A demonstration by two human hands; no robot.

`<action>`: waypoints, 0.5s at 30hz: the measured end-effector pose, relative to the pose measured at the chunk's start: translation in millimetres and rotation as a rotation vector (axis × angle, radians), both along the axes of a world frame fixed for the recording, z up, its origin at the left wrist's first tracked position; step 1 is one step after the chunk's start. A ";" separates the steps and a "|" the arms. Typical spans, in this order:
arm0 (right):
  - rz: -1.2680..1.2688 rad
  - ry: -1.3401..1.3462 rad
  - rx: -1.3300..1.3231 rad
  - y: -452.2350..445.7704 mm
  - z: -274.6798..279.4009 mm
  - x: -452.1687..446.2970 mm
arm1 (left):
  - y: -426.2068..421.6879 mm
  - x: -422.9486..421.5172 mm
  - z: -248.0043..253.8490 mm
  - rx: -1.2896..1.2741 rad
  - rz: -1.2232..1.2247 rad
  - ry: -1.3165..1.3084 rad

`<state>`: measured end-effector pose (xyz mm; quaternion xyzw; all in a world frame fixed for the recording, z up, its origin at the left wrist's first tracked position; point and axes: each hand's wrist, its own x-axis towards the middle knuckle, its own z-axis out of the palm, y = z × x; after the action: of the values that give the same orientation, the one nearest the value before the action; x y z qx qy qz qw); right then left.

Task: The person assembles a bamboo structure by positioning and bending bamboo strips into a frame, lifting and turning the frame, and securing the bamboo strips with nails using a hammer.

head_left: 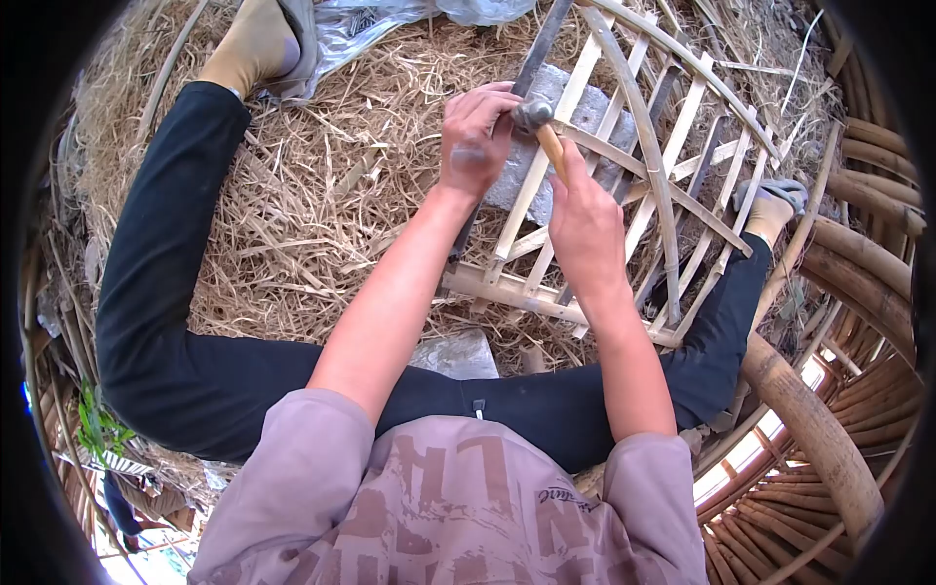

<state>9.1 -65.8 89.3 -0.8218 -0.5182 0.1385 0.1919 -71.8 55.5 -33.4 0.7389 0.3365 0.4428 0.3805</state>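
Observation:
My right hand (pixel 588 224) is wrapped round the wooden handle of a hammer (pixel 551 146). The metal head lies right beside the fingertips of my left hand (pixel 475 141). My left fingers are closed over a long dark strip (pixel 539 57) along the left side of a slatted bamboo frame (pixel 639 185); whether they also pinch something small is hidden. Pale and dark slats cross in this frame, with curved strips over them. Beneath its upper left part lies a grey stone block (pixel 580 97).
Shavings (pixel 292 234) cover the ground between my outstretched legs. Clear plastic sheeting (pixel 366 44) lies at the top, near my left foot (pixel 255 49). My right foot (pixel 770 210) is beside the frame. Thick bamboo poles (pixel 814 429) stand on the right.

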 end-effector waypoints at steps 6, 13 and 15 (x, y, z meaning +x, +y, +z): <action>-0.008 0.075 0.172 -2.9 -1.7 -5.4 | -1.2 -3.7 0.8 0.024 0.023 0.037; -0.201 0.179 0.107 -1.7 37.0 0.4 | 3.6 -0.5 3.7 0.048 -0.003 0.062; -0.289 0.178 0.090 -7.2 47.5 10.1 | 1.1 -1.2 9.7 0.043 -0.017 0.119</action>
<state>19.3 -73.0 136.8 -0.8628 -0.3813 0.1583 0.2916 -72.9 56.6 -23.7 0.7748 0.3426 0.4020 0.3474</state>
